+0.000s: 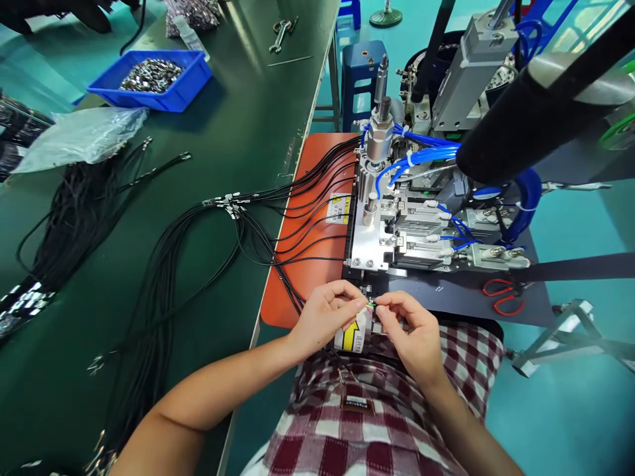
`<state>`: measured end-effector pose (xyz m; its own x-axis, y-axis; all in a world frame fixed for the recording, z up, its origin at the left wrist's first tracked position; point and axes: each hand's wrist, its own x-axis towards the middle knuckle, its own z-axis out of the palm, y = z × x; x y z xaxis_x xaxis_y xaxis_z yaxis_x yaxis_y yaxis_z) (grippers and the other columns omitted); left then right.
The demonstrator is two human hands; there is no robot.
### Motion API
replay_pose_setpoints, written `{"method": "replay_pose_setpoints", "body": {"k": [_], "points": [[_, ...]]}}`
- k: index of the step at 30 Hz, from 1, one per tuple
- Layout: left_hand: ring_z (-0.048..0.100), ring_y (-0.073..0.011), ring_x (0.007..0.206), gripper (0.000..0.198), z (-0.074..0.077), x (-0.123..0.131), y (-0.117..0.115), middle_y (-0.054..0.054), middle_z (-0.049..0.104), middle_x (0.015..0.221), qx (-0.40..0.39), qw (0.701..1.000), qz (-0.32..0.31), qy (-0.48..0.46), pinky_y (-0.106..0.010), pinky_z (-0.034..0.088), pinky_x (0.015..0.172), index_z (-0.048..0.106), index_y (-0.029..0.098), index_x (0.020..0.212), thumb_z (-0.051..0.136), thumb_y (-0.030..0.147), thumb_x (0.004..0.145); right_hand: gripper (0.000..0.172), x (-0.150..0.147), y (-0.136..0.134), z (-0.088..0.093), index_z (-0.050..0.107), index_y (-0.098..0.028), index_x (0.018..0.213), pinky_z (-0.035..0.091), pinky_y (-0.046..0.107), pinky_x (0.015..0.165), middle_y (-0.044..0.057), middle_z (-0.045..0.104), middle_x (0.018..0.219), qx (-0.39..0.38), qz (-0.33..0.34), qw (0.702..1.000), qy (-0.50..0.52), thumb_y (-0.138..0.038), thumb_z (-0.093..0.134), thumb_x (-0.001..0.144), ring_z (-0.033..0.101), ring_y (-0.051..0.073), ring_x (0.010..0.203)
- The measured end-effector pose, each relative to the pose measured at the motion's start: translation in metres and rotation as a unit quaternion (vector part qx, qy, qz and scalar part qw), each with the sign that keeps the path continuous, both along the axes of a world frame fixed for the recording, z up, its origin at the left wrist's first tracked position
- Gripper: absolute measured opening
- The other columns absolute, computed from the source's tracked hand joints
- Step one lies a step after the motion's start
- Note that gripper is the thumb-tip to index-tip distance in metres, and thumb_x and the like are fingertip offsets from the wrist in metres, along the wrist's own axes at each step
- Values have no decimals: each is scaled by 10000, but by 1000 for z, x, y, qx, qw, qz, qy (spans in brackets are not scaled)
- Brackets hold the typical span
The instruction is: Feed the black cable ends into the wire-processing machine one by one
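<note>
My left hand (330, 311) is closed in a pinch, its fingertips on thin coloured wires (370, 305) at the front of the machine. Facing it, my right hand (414, 330) pinches a small dark piece at the same wires, perhaps the cable end; the fingers partly hide it. Just below the fingertips is a white label with a yellow arrow (350, 337). The metal machine (372, 238) stands right beyond both hands. Several black cables (322, 158) run from its left side across an orange board (308, 281) to a bundle with metal ends (232, 203).
The green table (238, 145) carries a blue tray (193, 82) of small metal parts, a plastic bag (82, 135), more black cables (69, 218) and a wrench (280, 36). Red-handled scissors (506, 295) lie right of my hands. A black tube (520, 125) overhangs the machine.
</note>
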<state>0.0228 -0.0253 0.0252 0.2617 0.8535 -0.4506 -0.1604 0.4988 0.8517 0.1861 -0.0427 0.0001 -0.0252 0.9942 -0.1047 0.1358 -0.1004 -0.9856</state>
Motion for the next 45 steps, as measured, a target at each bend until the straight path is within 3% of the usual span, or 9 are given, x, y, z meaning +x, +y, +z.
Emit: {"method": "replay_pose_setpoints", "body": {"k": [7, 15, 20, 26, 32, 40, 45], "points": [[351, -31, 417, 278, -1, -1, 0, 70, 449, 475, 3, 1000, -10, -2, -146, 262, 406, 579, 124, 750, 703, 372, 775, 88, -7, 1, -1, 616, -198, 745, 404, 237, 524, -20, 563, 667, -7, 18, 999, 29, -232, 631, 825, 466, 108, 554], [290, -22, 385, 280, -2, -2, 1, 88, 422, 442, -10, 1000, -8, 3, -141, 249, 395, 546, 143, 783, 672, 392, 808, 159, -20, -7, -7, 591, -192, 797, 372, 222, 442, -39, 511, 585, -97, -15, 988, 115, -342, 631, 828, 425, 95, 465], [281, -20, 381, 289, -2, -2, 1, 89, 414, 442, -15, 1000, -8, -4, -142, 234, 387, 540, 144, 783, 680, 396, 801, 122, -19, -5, -6, 605, -191, 768, 399, 228, 499, -11, 550, 655, -45, -30, 997, 60, -296, 631, 823, 465, 112, 545], [300, -24, 374, 316, -1, -2, 3, 79, 432, 446, -25, 999, -20, 4, -151, 222, 375, 556, 137, 774, 696, 420, 775, 151, -11, 4, -7, 602, -191, 764, 372, 226, 459, -37, 508, 588, -107, 24, 987, 114, -328, 640, 815, 428, 98, 475], [300, -19, 374, 303, -2, -4, 4, 72, 449, 455, -40, 999, -33, 4, -151, 218, 372, 568, 130, 760, 705, 400, 766, 135, -7, 9, -5, 596, -190, 754, 370, 230, 493, -22, 513, 672, -31, 49, 996, 64, -289, 611, 845, 423, 94, 520], [300, -23, 389, 305, -1, -2, 4, 79, 425, 469, -30, 999, -24, 15, -151, 237, 375, 562, 128, 779, 686, 408, 784, 151, -9, 2, -7, 589, -191, 767, 368, 229, 471, -38, 492, 616, -79, 41, 992, 87, -319, 621, 840, 423, 96, 497], [298, -23, 387, 304, 0, -1, 4, 83, 426, 470, -25, 999, -21, 16, -152, 234, 378, 554, 135, 780, 682, 410, 785, 85, -1, 3, -3, 637, -193, 824, 414, 256, 521, -9, 561, 670, -19, 9, 1000, 8, -275, 618, 834, 475, 122, 552]]}}
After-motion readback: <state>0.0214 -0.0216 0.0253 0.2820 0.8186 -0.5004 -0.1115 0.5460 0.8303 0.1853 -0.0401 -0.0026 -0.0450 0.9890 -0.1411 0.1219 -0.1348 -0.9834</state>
